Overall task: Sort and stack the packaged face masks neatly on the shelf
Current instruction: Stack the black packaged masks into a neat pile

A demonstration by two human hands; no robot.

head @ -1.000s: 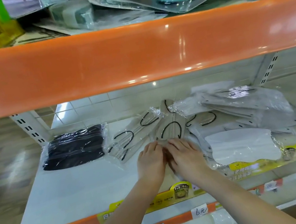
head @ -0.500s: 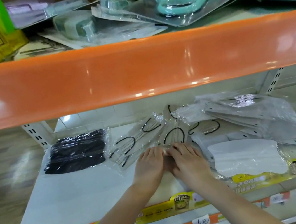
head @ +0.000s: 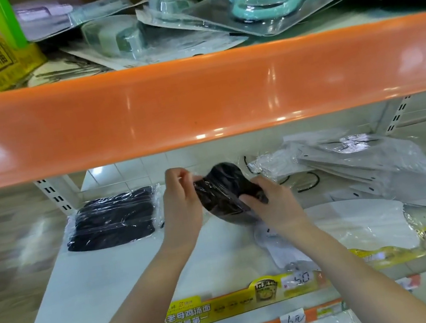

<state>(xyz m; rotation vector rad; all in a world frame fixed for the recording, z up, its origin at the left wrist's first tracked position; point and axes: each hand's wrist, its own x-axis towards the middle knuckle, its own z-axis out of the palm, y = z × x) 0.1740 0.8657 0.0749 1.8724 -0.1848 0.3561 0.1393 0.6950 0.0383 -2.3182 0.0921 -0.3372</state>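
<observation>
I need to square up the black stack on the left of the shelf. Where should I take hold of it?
Grip the stack of black masks by its two short ends, coming from the front. It lies flat, long side across the shelf, and the slippery wrap gives little hold on top.

Head view, one camera
It looked forward and down, close under the orange shelf edge (head: 196, 97), onto the white shelf (head: 100, 285).

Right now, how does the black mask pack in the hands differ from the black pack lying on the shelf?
The held black pack is lifted and tilted between left hand and right hand; the black stack lies flat, untouched, at the left. The stack looks wider. Both are black in clear wrap.
</observation>
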